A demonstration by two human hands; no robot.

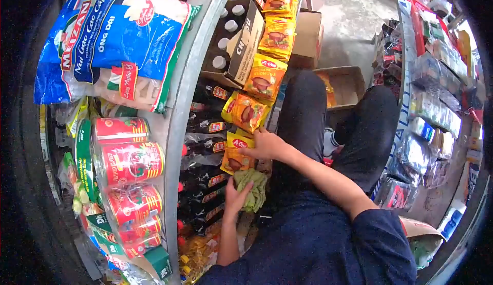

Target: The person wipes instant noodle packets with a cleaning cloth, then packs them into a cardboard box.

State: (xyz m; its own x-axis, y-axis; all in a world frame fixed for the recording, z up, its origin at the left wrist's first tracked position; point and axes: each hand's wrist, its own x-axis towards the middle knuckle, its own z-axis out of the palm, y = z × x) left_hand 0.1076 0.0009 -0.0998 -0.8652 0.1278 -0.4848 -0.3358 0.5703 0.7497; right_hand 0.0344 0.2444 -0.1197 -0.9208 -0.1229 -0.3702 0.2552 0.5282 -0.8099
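My left hand [237, 196] is closed around a crumpled green cloth [251, 190], low in front of the shelf. Just above it, my right hand [267, 145] grips the edge of a yellow A-One packet [237, 154] with a food picture on it. The cloth sits close below that packet. More yellow packets [265, 78] of the same look run in a row up the shelf's front edge. Behind my hands lie dark bottles [205, 179] with red caps, stacked on their sides. Part of my right fingers is hidden behind the packet.
An open carton [246, 43] of white-capped bottles stands beyond the packets. On the upper shelf [177, 115] rest a blue pasta bag [128, 43] and wrapped red cans [132, 162]. Cardboard boxes [349, 82] stand on the floor past my knees. Packaged goods fill the shelf [405, 69] at right.
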